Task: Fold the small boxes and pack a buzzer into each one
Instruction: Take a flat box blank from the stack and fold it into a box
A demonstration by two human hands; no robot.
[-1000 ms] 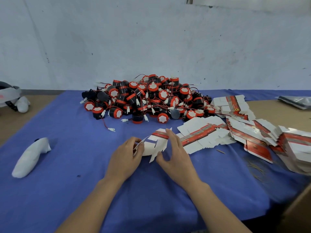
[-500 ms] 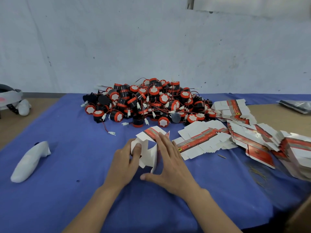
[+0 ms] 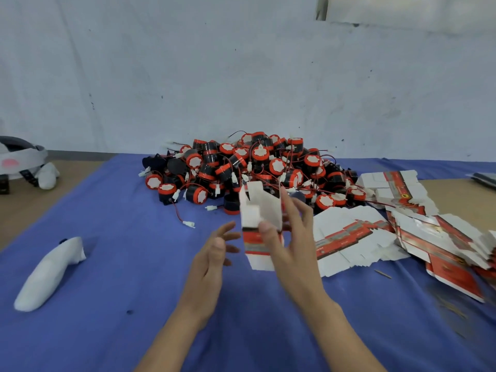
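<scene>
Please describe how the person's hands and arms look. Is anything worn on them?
Both are bare. The left hand and the right hand have no gloves and no rings that I can see. The left forearm and the right forearm show no sleeves, watch or bracelet down to the frame edge.

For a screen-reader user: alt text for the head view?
The right hand holds a half-folded box upright over a blue cloth, the left hand open beside it; a buzzer pile lies behind, flat boxes to the right.

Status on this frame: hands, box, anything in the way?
Right hand grips upright box, top flaps open. Left hand open beside it. Buzzer pile behind, nothing between.
</scene>
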